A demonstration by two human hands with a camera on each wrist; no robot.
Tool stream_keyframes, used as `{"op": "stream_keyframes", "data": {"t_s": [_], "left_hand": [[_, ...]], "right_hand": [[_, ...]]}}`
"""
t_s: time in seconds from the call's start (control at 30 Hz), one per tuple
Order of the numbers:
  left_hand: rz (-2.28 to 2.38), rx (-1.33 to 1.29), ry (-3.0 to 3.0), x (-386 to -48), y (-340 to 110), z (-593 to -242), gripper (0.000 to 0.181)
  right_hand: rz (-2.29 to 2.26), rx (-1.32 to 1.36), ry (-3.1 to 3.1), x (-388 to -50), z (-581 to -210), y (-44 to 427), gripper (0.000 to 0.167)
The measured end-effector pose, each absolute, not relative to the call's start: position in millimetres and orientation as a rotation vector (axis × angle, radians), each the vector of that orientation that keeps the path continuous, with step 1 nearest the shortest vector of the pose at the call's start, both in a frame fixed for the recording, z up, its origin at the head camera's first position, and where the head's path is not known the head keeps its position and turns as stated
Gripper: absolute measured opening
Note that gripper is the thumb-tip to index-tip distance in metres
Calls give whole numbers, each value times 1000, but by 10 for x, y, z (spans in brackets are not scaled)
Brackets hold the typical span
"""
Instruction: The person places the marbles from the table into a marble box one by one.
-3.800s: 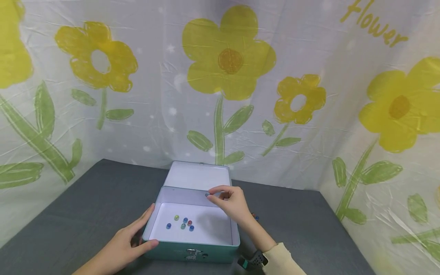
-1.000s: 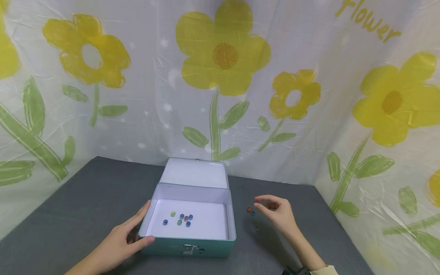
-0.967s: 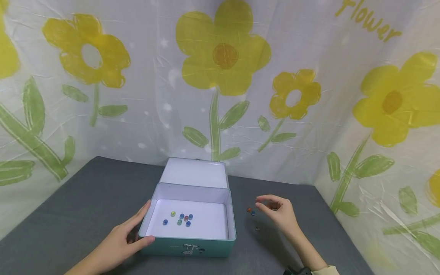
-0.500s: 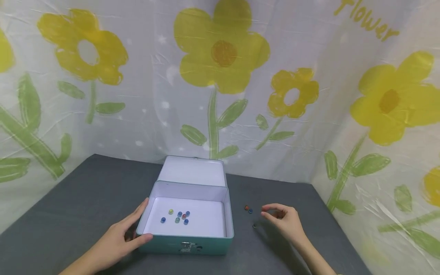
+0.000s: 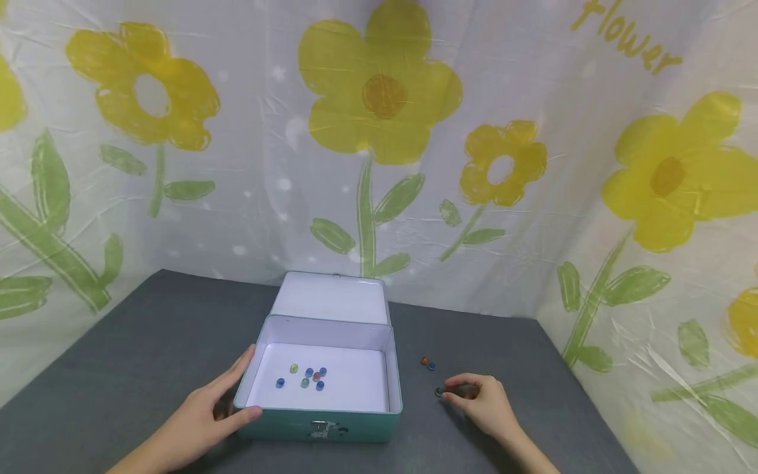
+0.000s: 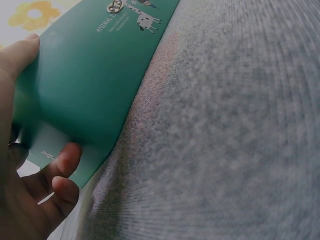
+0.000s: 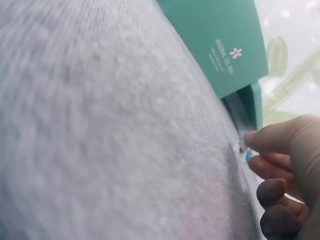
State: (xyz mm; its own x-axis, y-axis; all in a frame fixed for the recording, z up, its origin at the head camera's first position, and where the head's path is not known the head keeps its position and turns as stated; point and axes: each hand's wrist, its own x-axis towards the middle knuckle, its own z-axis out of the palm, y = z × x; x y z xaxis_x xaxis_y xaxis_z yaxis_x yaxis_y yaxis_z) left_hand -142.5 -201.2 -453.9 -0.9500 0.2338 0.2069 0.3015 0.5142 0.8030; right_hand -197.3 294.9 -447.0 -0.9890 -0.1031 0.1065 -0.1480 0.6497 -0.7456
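An open green tin box (image 5: 320, 424) with a white inside stands on the table. Several glass marbles (image 5: 305, 382), blue, green, yellow-green and red, lie on its floor. My left hand (image 5: 198, 415) holds the box at its front left corner, thumb over the front rim and fingers along the left side. Right of the box, my right hand (image 5: 487, 405) is low over the table, thumb and index fingertip pinching a dark-looking marble (image 5: 439, 392). In the right wrist view this marble (image 7: 241, 147) looks clear, partly hidden by the fingertips.
An orange-red marble (image 5: 424, 361) and a blue marble (image 5: 431, 367) lie on the dark grey tabletop (image 5: 474, 336), beyond my right hand. The box lid (image 5: 330, 297) leans back behind the box. A flower-printed curtain (image 5: 260, 164) closes off the back and sides.
Earlier my right hand held a marble over the box; another blue one now lies inside. The hand moved right, then down to the nearest table marble. My left hand stays on the box.
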Motion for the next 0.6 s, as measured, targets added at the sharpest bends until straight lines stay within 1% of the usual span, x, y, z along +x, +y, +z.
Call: {"op": "stream_keyframes", "data": {"t_s": [0.6], "left_hand": [[-1463,-415,-2703,-1427,-2002,-4522,93]], "right_hand": [[1210,307,-2808,-2035,-4545,2918,13]]}}
